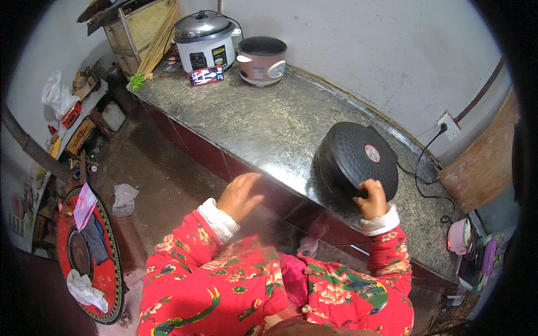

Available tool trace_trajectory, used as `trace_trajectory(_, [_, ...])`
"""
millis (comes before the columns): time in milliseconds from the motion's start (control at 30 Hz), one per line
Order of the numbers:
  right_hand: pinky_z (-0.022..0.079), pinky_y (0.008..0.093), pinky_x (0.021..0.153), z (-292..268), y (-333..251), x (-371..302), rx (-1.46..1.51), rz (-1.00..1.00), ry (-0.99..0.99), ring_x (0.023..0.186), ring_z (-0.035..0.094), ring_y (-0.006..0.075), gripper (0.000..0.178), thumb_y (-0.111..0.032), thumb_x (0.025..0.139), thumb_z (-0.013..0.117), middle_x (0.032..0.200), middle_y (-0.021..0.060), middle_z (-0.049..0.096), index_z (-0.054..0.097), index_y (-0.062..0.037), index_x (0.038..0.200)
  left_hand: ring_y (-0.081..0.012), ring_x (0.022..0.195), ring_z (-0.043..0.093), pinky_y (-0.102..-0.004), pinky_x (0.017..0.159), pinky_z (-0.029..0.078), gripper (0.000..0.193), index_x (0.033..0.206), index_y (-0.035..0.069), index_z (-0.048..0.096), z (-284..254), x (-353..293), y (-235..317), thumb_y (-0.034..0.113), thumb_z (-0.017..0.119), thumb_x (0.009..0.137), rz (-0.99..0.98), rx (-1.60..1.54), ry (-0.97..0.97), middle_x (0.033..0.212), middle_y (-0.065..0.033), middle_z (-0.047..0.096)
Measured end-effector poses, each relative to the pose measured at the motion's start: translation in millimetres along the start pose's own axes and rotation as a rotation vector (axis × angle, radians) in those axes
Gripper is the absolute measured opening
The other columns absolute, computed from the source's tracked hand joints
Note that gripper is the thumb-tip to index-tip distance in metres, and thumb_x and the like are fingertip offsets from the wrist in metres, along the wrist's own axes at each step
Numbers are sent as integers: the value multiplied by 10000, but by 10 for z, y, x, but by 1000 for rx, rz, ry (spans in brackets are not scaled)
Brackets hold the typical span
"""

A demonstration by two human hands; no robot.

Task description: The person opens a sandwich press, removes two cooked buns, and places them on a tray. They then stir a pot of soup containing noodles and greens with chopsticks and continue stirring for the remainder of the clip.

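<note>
Red floral sleeves (188,241) with white cuffs carry two bare hands at the near side of the surface (263,123). Left hand (241,196): before the front edge, fingers extended and loosely spread, nothing held. Right hand (374,200): fingers curled at the near rim of a round black lidded appliance (350,154); whether the grip is closed on the rim cannot be told.

Position: the appliance sits close to the front edge, towards the right end of the surface. Handling, as judged: stiff and fairly heavy, its dimpled lid smooth enough to slip under one palm. Take hold with both hands low on opposite sides of the body; the lid rim alone suits lifting the lid only.

Clearance: the front edge drops away just beside the body — keep movement inward. Towards the back edge, a black cord (416,176) limits room, hanging from a wall socket (448,126). The widest open stretch runs leftward — up to a brown-pink cooker (258,64), a phone (205,76) and a white cooker (207,53) at the far left end.
</note>
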State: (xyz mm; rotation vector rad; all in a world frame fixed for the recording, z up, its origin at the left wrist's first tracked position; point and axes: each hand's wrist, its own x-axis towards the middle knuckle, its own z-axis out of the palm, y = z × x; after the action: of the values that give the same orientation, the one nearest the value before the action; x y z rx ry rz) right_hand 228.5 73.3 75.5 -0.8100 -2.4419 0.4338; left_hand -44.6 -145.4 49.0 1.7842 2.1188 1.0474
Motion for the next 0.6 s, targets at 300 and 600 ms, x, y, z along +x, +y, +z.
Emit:
trace_trajectory(300, [307,410,953,930,-1518,74,380,-413,30,1112,403,359,485,-94,656,618,1166,198,452,475,5,1108,-215,1136,420,-318,945,338,411,1252,-4,331,11,-295,-57,158,420,886,-392,-987,298,1224,-119,432])
trace_trajectory(600, [172,431,1018,2665,-2513,157,624,-3,-298,1258,241,302,541,-389,893,308,1355,172,257,276,-38,1304,-234,1151,411,-354,953,338,532,1240,25,346,-785,-783,54,433,263,908,-216,-1296,714,1273,-145,391])
